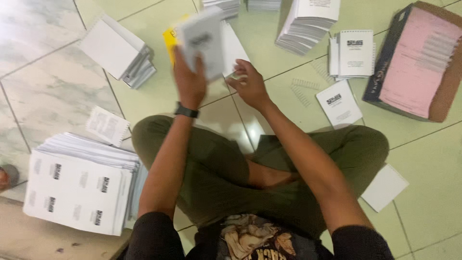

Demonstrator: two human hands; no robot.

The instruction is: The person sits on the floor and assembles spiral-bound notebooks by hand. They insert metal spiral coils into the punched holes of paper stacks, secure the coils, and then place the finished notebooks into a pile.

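Pale tiled floor, scattered booklet stacks

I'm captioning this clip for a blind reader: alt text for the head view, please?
A person sitting cross-legged on a tiled floor lifts a small white booklet in the left hand; the right hand reaches beside it, with paper stacks around.

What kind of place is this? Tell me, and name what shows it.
Probably an informal print-finishing or booklet-binding spot on a tiled floor. Stacks of printed sheets lie about, loose spiral binding combs sit beside small bound booklets, and the left hand lifts a white booklet.
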